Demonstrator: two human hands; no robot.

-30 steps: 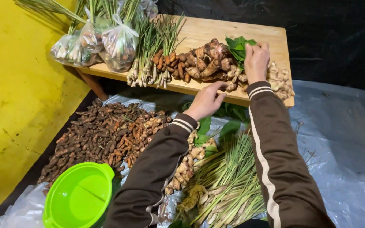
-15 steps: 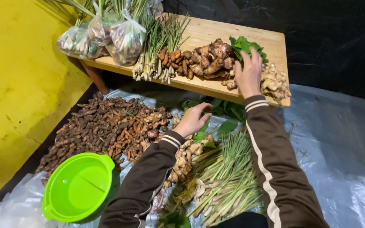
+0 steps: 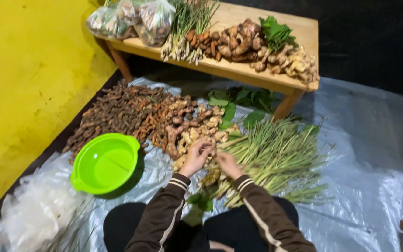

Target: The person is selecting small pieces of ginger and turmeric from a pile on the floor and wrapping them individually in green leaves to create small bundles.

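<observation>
My left hand reaches into a heap of pale ginger roots on the plastic sheet, its fingers curled around a piece. My right hand rests at the cut ends of a bundle of lemongrass stalks, fingers bent on them; whether it grips any I cannot tell. Both arms wear brown sleeves with striped cuffs. A lime-green plastic bowl sits to the left of my left arm.
A dark brown pile of turmeric roots lies left of the ginger. A low wooden bench at the back carries bagged greens, lemongrass, roots and green leaves. Loose leaves lie under it. Clear plastic sheeting covers the floor; a yellow wall stands left.
Both hands have come back from the bench and the leaves, down to the ginger and lemongrass on the floor. The view has tilted down and closer.
</observation>
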